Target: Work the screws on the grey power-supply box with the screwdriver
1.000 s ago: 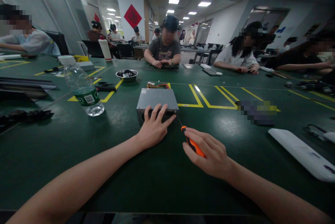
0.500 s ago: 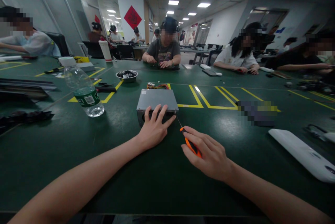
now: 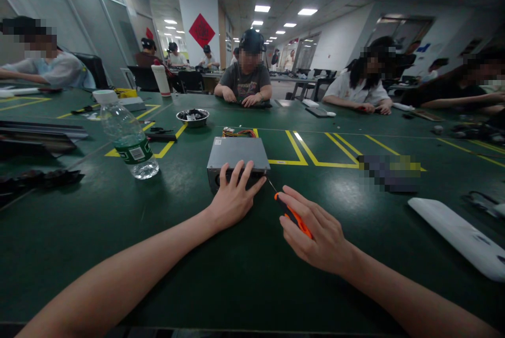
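A grey metal box (image 3: 235, 151) with coloured wires at its far end lies on the green table (image 3: 236, 275) in front of me. My left hand (image 3: 232, 196) rests flat against its near face, fingers spread over the top edge. My right hand (image 3: 315, 232) is closed round an orange and black screwdriver (image 3: 292, 214). The screwdriver's thin shaft points at the box's near right corner.
A water bottle (image 3: 128, 138) stands to the left of the box, a metal bowl (image 3: 192, 116) of small parts behind it. A white flat object (image 3: 457, 235) lies at right, dark metal strips (image 3: 39, 135) at left. Other people sit round the table's far side.
My right hand has turned the screwdriver slightly at the box's corner. The left hand has stayed on the box. The view has shifted a little.
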The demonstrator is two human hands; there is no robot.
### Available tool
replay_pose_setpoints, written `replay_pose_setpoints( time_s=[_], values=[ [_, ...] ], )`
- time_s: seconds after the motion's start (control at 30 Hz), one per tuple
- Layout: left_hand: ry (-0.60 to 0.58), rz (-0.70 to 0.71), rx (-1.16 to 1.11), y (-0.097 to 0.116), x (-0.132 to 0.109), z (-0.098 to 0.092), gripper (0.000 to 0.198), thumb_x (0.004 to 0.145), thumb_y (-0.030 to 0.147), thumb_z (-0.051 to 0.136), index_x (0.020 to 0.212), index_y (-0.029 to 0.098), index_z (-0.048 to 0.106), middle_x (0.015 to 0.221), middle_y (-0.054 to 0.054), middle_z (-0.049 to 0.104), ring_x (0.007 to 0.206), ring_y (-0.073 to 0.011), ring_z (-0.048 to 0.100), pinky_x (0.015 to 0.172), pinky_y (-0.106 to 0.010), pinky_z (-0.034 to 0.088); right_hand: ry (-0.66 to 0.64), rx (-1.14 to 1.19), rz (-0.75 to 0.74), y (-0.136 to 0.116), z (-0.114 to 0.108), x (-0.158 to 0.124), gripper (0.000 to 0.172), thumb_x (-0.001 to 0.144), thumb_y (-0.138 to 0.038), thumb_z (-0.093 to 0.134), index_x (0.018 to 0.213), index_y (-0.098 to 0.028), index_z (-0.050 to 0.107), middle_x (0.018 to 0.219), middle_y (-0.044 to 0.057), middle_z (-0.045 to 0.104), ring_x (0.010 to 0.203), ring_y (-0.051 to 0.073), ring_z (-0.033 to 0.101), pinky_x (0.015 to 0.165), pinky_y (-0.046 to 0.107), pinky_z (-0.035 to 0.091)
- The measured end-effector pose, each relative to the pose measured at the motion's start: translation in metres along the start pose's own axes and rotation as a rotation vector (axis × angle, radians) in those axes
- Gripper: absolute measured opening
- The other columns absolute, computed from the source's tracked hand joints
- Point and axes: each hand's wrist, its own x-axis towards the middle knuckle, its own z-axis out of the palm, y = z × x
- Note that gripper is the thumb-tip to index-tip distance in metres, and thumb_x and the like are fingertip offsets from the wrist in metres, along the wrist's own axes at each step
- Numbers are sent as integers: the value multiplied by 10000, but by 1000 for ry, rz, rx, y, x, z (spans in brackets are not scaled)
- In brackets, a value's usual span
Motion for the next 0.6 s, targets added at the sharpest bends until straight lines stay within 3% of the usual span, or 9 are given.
replay_pose_setpoints(
  time_s=[0.23, 0.47, 0.6],
  values=[
    [0, 4, -1, 1, 0, -1, 532, 773, 267, 557, 1289, 280, 428, 1405, -147, 300, 1288, -361, 227, 1010, -591, 125, 35, -29, -41, 1, 3, -2, 212, 779, -160, 594, 981, -197, 540, 1083, 134, 619, 1076, 222, 561, 685, 252, 536],
    [25, -5, -5, 2, 1, -2, 510, 775, 256, 552, 1274, 285, 448, 1393, -135, 328, 1281, -356, 245, 1011, -588, 137, -7, 26, -11, -1, 5, -5, 173, 774, -142, 584, 937, -183, 544, 1132, 137, 592, 1157, 253, 494, 819, 336, 511],
    [23, -5, 1, 3, 1, -2, 505, 774, 260, 552, 1269, 283, 455, 1390, -134, 333, 1280, -355, 248, 1015, -585, 135, -8, 15, -39, -1, 5, -4, 192, 790, -139, 565, 977, -169, 534, 1139, 157, 587, 1141, 244, 510, 765, 293, 528]
  ],
)
